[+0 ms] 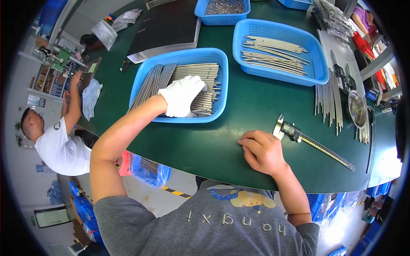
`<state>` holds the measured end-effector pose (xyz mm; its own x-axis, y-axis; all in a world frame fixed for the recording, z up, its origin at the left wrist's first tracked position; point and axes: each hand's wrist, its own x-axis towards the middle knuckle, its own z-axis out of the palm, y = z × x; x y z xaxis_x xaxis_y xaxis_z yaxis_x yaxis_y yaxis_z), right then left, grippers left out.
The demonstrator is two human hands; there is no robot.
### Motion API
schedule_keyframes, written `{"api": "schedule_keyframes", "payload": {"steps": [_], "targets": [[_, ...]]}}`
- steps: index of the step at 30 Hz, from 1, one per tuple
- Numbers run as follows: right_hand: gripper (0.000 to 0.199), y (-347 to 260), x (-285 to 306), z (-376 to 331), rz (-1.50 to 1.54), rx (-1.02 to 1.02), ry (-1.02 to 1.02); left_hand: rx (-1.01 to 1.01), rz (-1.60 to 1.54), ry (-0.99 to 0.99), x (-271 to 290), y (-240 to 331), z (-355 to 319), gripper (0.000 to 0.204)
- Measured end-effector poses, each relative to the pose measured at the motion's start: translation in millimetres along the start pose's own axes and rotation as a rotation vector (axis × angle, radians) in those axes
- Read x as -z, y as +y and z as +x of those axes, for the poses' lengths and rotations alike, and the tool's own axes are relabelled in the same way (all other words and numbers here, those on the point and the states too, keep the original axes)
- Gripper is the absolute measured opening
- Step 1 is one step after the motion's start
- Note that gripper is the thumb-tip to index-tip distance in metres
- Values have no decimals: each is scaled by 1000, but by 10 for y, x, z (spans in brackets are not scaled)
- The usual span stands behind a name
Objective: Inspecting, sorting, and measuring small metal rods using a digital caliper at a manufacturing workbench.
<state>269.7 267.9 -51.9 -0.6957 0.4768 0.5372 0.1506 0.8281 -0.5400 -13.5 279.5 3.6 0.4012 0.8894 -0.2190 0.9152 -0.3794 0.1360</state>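
Note:
My left hand (183, 96), in a white glove, reaches into a blue plastic basket (221, 91). Its fingers curl down onto the bright metal rods (204, 70) lying side by side there; the fingertips are partly hidden. Duller grey rods (154, 81) fill the basket's left side at a slant. Bare and loosely closed, my right hand (264, 151) rests on the green tabletop (196, 147), with nothing showing between its fingers. Just right of it lies a digital caliper (292, 131), its jaws toward the far side.
A second blue basket (318, 70) holds more rods (277, 55); another (222, 18) holds small metal parts. A black binder (164, 30) lies behind the first basket. At right are loose rods (329, 102) and a metal bowl (357, 109). A person in white (64, 147) works at left.

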Motion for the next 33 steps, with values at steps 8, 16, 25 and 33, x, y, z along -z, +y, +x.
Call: {"api": "schedule_keyframes", "payload": {"steps": [8, 16, 25, 33], "targets": [[14, -47, 26, 0, -19, 3, 12, -26, -92, -183, 60, 19, 4, 27], [15, -13, -2, -45, -37, 0, -3, 90, -190, 8, 84, -49, -76, 26], [13, 48, -83, -48, -10, 20, -70, 177, -274, 348, -54, -22, 213, 27], [19, -17, -104, -30, -19, 22, -112, 161, -632, 743, 459, 588, 231, 19]]}}
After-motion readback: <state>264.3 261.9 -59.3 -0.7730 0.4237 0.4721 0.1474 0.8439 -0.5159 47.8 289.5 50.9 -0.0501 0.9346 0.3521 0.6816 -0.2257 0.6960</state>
